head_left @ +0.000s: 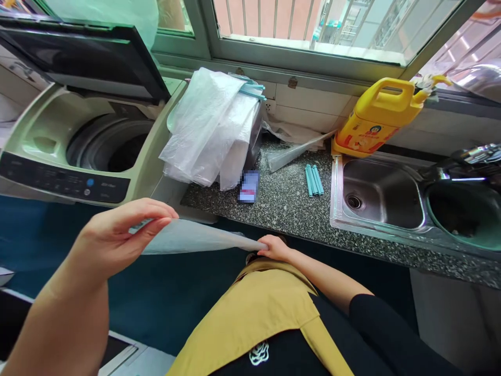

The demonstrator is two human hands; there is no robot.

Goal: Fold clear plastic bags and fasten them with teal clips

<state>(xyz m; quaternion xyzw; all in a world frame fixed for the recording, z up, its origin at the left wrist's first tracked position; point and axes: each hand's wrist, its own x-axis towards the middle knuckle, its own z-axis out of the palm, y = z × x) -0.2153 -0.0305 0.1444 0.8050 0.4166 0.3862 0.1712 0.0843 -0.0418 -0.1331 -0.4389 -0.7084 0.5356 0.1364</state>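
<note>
My left hand (117,235) pinches one end of a thin translucent plastic bag (191,237) between thumb and fingers. My right hand (276,248) grips the other end, held close against my yellow apron (258,313). The bag is stretched flat and taut between both hands, in front of the counter edge.
An open top-loading washing machine (90,141) stands at left. A pile of plastic bags (211,130) lies on the speckled counter (289,209), with teal sticks (313,180) beside it. A steel sink (376,198), yellow detergent jug (376,117) and green basin (465,214) are at right.
</note>
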